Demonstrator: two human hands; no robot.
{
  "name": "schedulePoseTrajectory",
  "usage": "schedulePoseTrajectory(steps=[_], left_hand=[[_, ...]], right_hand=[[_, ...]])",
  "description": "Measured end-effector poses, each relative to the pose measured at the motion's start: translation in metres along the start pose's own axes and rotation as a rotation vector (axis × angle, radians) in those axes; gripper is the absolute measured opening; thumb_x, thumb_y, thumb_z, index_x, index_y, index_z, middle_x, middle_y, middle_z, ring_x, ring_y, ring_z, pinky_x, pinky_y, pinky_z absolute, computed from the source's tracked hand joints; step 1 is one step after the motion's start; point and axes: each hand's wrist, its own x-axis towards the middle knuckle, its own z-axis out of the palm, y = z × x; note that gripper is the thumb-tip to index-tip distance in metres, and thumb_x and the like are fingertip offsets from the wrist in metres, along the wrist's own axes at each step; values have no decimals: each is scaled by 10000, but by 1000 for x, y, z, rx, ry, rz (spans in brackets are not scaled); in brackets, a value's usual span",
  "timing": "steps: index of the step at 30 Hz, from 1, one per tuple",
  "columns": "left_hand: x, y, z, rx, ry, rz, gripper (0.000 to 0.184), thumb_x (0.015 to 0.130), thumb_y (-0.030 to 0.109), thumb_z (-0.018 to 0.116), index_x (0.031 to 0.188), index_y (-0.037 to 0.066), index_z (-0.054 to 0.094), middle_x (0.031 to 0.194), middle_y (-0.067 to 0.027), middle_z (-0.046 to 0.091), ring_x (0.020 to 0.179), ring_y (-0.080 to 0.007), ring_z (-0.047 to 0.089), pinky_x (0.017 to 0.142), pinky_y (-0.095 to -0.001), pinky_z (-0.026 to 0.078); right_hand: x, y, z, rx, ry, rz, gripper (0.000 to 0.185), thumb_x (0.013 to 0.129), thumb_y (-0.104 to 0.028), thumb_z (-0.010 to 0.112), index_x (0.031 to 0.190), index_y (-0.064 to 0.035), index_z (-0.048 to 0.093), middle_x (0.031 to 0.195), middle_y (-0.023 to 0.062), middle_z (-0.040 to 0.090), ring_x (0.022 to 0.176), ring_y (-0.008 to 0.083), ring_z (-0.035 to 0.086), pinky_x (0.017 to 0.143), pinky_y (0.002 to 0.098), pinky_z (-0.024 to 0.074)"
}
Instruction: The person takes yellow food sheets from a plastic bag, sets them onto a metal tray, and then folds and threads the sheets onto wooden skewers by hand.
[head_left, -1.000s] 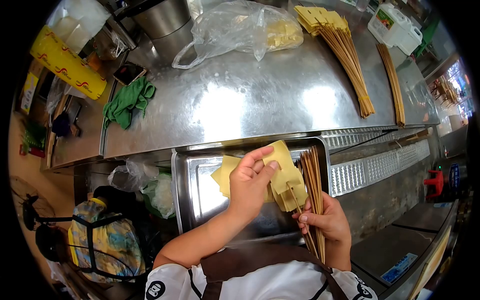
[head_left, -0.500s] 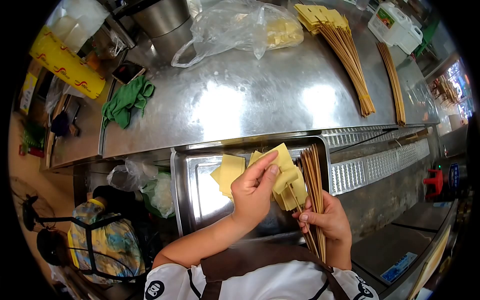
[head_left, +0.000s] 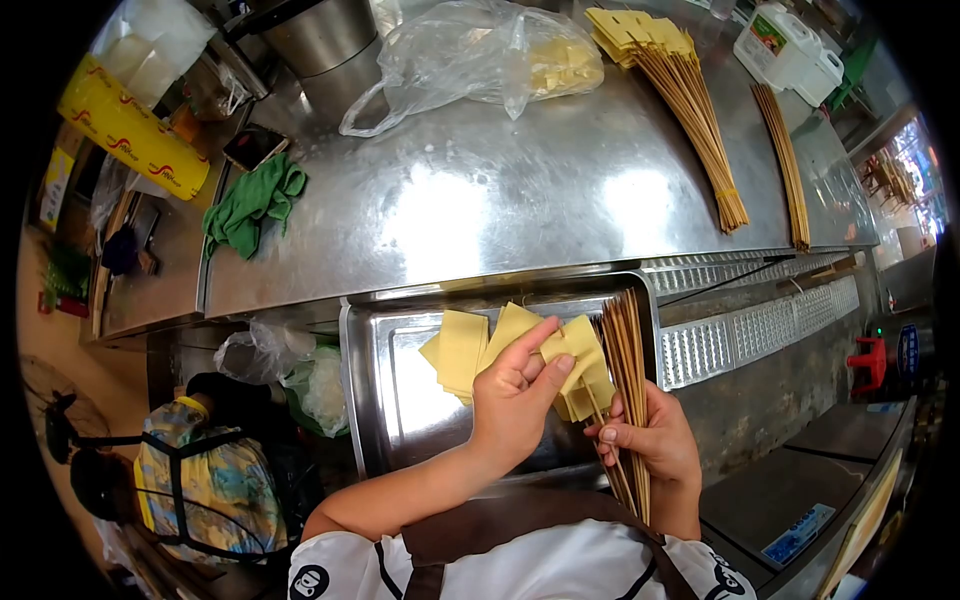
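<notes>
My right hand is wrapped round a bundle of thin bamboo skewers, which point away from me. One skewer, held a little apart to the left, carries folded yellow tofu sheets at its far end. My left hand is at those sheets, thumb on the near side of a folded sheet and index finger stretched along its edge. Loose square tofu sheets lie in a steel tray beneath both hands. Part of the pile is hidden behind my left hand.
On the steel table lie a plastic bag of yellow pieces, a bundle of loaded skewers, bare skewers and a green cloth. White jugs stand at the back right. Another person is at lower left.
My left hand has shifted slightly right and down, and the sheet at its fingertips now lies lower and folded at the skewer. My right hand keeps its place on the skewers.
</notes>
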Motion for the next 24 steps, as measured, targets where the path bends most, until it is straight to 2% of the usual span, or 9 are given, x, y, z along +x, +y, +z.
schedulePoseTrajectory(steps=[2, 3, 5, 9, 11, 15, 17, 22, 24], left_hand=[[-4, 3, -1, -146, -62, -69, 565, 903, -10, 541, 1388, -25, 253, 1100, -156, 606, 991, -141, 577, 834, -260, 474], [-4, 3, 0, -146, -65, -70, 565, 903, -10, 541, 1388, -25, 253, 1100, -156, 606, 991, -141, 577, 834, -260, 474], [-5, 2, 2, -214, -88, -83, 661, 883, -57, 534, 1408, -1, 136, 1129, -185, 584, 1049, -183, 571, 863, -291, 479], [-11, -2, 3, -161, -132, -135, 667, 865, -87, 528, 1402, -1, 141, 1106, -189, 595, 1046, -206, 584, 871, -304, 486], [-16, 2, 8, -170, -214, -259, 593, 870, -71, 530, 1369, -8, 215, 1151, -178, 587, 1069, -208, 582, 921, -318, 464], [-22, 0, 8, -154, -263, -255, 530, 884, -67, 506, 1345, -14, 251, 1162, -175, 586, 1075, -206, 581, 925, -309, 461], [-25, -1, 11, -141, -275, -221, 451, 890, -63, 496, 1299, -30, 308, 1080, -143, 618, 942, -188, 624, 818, -307, 519], [-12, -1, 8, -94, -277, -248, 383, 888, -19, 539, 1242, -38, 393, 1084, -119, 617, 939, -159, 619, 814, -287, 515], [-6, -3, 8, -63, -257, -263, 377, 884, -5, 555, 1230, -37, 408, 1084, -112, 616, 940, -151, 618, 815, -281, 513]], right_hand=[[-1, -1, -3, 13, -12, 6, 257, 750, 49, 684, 898, -26, 488, 699, 106, 595, 568, 164, 619, 513, 258, 529], [-1, -1, -4, 26, -26, 10, 252, 760, 41, 688, 903, -23, 492, 750, 100, 596, 615, 150, 626, 495, 233, 522], [-1, 0, -5, 22, -21, 10, 254, 759, 41, 688, 907, -23, 491, 754, 98, 596, 614, 149, 626, 496, 234, 523], [1, 3, -8, 25, -40, -5, 273, 756, 45, 687, 935, -13, 490, 773, 91, 597, 607, 148, 623, 499, 234, 524], [1, 2, -6, 24, -32, -12, 291, 753, 50, 684, 961, -6, 490, 775, 84, 597, 605, 147, 621, 501, 235, 525], [0, 0, -7, 30, -49, -35, 364, 745, 64, 677, 1051, 14, 486, 821, 73, 599, 605, 144, 617, 510, 241, 530], [0, -1, -6, 21, -41, -41, 392, 743, 64, 677, 1080, 18, 482, 850, 72, 598, 608, 142, 618, 506, 239, 527], [2, 0, -6, -24, -39, -36, 447, 740, 56, 685, 1136, 25, 480, 915, 68, 591, 611, 137, 612, 533, 236, 514], [3, 1, -2, -122, 15, -129, 452, 743, 48, 688, 1149, 24, 488, 915, 58, 588, 638, 137, 605, 577, 244, 502]])
